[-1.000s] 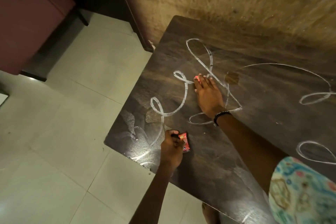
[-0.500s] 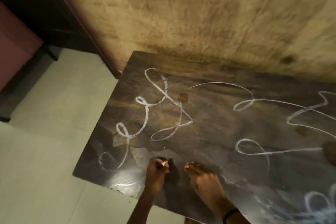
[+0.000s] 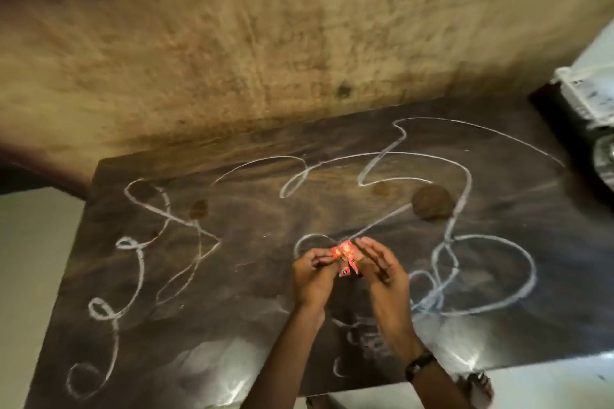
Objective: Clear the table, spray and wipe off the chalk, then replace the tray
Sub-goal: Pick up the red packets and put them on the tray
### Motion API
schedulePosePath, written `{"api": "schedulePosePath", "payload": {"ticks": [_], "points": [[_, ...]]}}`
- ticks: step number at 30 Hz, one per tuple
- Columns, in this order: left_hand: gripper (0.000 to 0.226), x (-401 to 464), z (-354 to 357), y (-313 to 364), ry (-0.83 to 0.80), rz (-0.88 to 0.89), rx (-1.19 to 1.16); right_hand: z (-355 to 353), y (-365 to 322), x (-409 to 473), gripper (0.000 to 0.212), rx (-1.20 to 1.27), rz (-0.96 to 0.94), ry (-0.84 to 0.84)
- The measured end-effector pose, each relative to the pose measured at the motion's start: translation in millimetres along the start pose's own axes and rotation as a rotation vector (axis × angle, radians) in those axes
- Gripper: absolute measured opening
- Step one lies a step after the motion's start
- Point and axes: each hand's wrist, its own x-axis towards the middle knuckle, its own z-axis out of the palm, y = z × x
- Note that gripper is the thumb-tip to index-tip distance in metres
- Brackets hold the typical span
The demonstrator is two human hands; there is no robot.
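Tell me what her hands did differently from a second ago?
The right hand came off the table, where it lay flat, and met the left hand. Both now hold the small red wrapper up between them; before, only the left gripped it near the table's edge. The chalk lines stayed unwiped.

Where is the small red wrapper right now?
In the head view the red wrapper is held between the left hand and the right hand, above the near middle of the chalk-marked table.
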Motion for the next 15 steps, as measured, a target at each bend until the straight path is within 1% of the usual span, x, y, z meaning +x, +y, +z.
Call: {"api": "schedulePosePath", "payload": {"ticks": [3,6,9,12,14,15], "points": [[0.028,-11,66,6,-0.079,0.023,0.026,-57,-19,21,0.026,0.060,0.016,0.063],[0.027,-28,132,9,-0.161,0.040,0.030,-121,-34,44,0.024,0.038,0.034,0.029],[0.025,-46,207,7,-0.253,0.019,0.034,-194,-49,72,0.022,0.004,0.072,0.053],[0.028,-64,280,1,-0.317,0.010,0.072,-262,-67,91,0.022,-0.051,0.051,0.018],[0.026,-77,326,2,-0.372,-0.032,0.086,-308,-79,104,0.022,-0.070,0.057,-0.020],[0.023,-83,345,3,-0.409,-0.058,0.085,-329,-81,112,0.025,-0.112,0.056,-0.009]]}}
